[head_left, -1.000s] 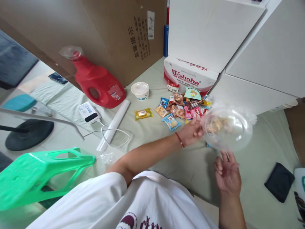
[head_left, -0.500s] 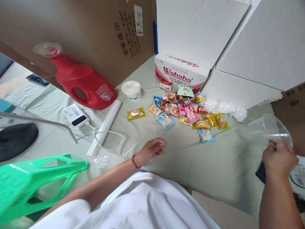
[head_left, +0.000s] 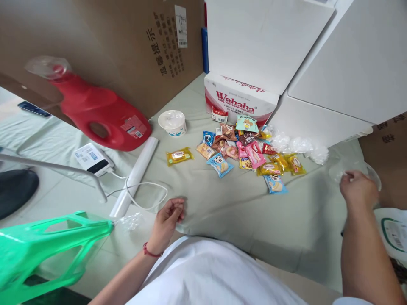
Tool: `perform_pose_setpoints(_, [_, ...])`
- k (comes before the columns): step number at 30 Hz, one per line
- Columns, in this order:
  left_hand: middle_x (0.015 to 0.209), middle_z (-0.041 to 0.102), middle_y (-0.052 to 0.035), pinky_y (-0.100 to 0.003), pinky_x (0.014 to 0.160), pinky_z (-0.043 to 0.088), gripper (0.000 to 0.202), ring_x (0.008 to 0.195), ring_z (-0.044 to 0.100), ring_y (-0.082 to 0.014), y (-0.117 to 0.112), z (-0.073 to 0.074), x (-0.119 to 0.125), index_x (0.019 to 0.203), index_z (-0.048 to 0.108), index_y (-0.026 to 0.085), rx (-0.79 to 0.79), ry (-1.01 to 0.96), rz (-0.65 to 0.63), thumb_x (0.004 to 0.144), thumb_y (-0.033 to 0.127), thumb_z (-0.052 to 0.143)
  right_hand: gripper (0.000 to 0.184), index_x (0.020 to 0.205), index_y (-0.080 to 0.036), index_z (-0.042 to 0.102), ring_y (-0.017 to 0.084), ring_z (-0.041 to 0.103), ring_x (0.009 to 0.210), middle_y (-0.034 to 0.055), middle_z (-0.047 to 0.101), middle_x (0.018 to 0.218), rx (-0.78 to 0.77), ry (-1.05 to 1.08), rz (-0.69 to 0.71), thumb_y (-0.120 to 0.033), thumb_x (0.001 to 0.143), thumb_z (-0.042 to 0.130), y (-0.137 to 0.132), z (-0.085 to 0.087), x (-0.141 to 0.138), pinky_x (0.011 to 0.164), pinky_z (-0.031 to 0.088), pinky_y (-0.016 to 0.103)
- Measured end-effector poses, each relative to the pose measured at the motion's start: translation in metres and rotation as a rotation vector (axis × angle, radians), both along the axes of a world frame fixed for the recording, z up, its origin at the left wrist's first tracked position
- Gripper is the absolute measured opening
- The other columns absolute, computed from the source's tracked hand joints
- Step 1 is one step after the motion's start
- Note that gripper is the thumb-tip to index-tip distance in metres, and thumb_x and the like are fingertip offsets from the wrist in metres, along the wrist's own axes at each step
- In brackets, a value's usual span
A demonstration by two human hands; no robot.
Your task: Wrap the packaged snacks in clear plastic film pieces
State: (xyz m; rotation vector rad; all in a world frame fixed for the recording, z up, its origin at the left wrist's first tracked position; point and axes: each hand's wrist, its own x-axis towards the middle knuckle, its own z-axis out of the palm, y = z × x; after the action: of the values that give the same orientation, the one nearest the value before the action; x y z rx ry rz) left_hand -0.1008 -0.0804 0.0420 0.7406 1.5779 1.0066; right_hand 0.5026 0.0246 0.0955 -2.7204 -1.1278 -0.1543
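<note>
- Our right hand reaches far out to the right. Its grip pinches the rim of a clear plastic bowl, which sits low at the far right edge of the pale green sheet, just beside a brown carton.
- Our left hand lies near the sheet's front edge with its fingers loosely curled, so the grip is slack and holds nothing.
- The snack packets lie in a heap between the two hands, well apart from both.
- We judge the bowl thin and slippery. Held only by a pinch on the rim, it could flex, slip or tip over.
- The bowl is see-through and close to the edge of the view, so we could easily misjudge where it stands.
- A white cable loops just beside our left hand. A careless sweep could snag it and drag the power bank.
</note>
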Motion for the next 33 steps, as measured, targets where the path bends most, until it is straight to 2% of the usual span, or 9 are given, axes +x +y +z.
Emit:
perform_pose_setpoints(4, [0.070,0.062,0.0019,-0.023,0.053,0.040,0.037,0.059,0.053,-0.0113,0.007,0.001,0.012,0.091,0.067,0.017,-0.038,-0.042,-0.083,0.069,0.046,0.079,0.033,0.110,-0.009,0.077,0.021,0.063,0.086,0.0143,0.073,0.097,0.184,0.242,0.372,-0.028,0.090,0.058,0.060,-0.004,-0.079,0.084,0.043,0.033])
perform_pose_setpoints(7, [0.068,0.061,0.0020,-0.024,0.056,0.041,0.033,0.059,0.053,-0.0119,0.006,0.003,0.016,0.091,0.068,0.018,-0.011,-0.055,-0.118,0.073,0.043,0.078,0.030,0.106,-0.014,0.076,0.020,0.059,0.087,0.0107,0.071,0.105,0.183,0.305,0.482,-0.026,0.080,0.070,0.111,-0.018,-0.128,0.088,0.043,0.033])
perform_pose_setpoints(11, [0.070,0.062,0.0015,-0.025,0.057,0.042,0.032,0.060,0.053,-0.0123,-0.008,0.000,0.005,0.091,0.068,0.018,0.014,-0.043,-0.080,0.077,0.045,0.076,0.006,0.075,-0.016,0.069,0.019,0.055,0.079,0.0043,0.064,0.076,0.229,0.522,0.445,-0.016,0.070,0.071,0.138,-0.027,-0.150,0.077,0.042,0.033])
perform_pose_setpoints(16, [0.070,0.060,0.0015,-0.025,0.059,0.042,0.035,0.062,0.052,-0.0125,-0.020,-0.011,-0.009,0.094,0.068,0.018,0.023,-0.029,-0.107,0.079,0.048,0.078,0.029,0.078,-0.021,0.057,0.009,0.039,0.056,-0.0055,0.047,0.064,0.682,1.004,0.288,-0.039,0.072,0.079,0.072,-0.013,-0.148,0.050,0.032,0.022])
perform_pose_setpoints(19, [0.070,0.059,0.0010,-0.025,0.058,0.042,0.040,0.062,0.051,-0.0122,-0.011,-0.014,0.009,0.098,0.069,0.018,0.025,-0.115,-0.275,0.082,0.052,0.078,0.046,0.079,-0.022,0.055,0.004,0.031,0.050,-0.0094,0.040,0.061,0.788,1.486,0.232,-0.040,0.058,0.093,0.001,-0.013,-0.186,0.043,0.026,0.016])
perform_pose_setpoints(23, [0.118,0.066,-0.0106,-0.028,0.073,0.054,0.070,0.102,0.064,-0.0229,0.020,-0.015,0.066,0.117,0.066,0.021,0.096,-0.370,-0.346,0.064,0.058,0.092,0.045,0.081,-0.021,0.059,0.003,0.032,0.049,-0.0095,0.041,0.061,0.612,1.871,0.081,-0.034,0.060,0.097,-0.077,-0.030,-0.273,0.042,0.030,0.013])
perform_pose_setpoints(25, [0.126,0.065,-0.0119,-0.031,0.078,0.056,0.079,0.111,0.064,-0.0266,0.038,-0.016,0.091,0.124,0.064,0.023,0.068,-0.477,-0.364,0.060,0.058,0.094,0.044,0.081,-0.021,0.061,0.003,0.032,0.049,-0.0093,0.040,0.062,0.526,1.958,0.051,-0.035,0.062,0.097,-0.098,-0.037,-0.303,0.042,0.031,0.013])
perform_pose_setpoints(29, [0.090,0.070,-0.0039,-0.027,0.070,0.052,0.056,0.083,0.065,-0.0174,0.061,-0.017,0.108,0.094,0.071,0.017,-0.011,-0.583,-0.367,0.063,0.057,0.094,0.042,0.082,-0.021,0.063,0.004,0.033,0.051,-0.0072,0.046,0.064,0.495,1.975,0.048,-0.036,0.061,0.097,-0.110,-0.040,-0.309,0.044,0.030,0.015])
perform_pose_setpoints(33, [0.082,0.068,-0.0013,-0.023,0.065,0.050,0.055,0.073,0.060,-0.0117,0.064,-0.019,0.097,0.087,0.073,0.014,-0.039,-0.653,-0.309,0.058,0.053,0.097,0.041,0.078,-0.020,0.063,0.006,0.037,0.054,-0.0048,0.051,0.066,0.404,1.856,0.153,-0.042,0.065,0.095,-0.108,-0.041,-0.290,0.046,0.030,0.017])
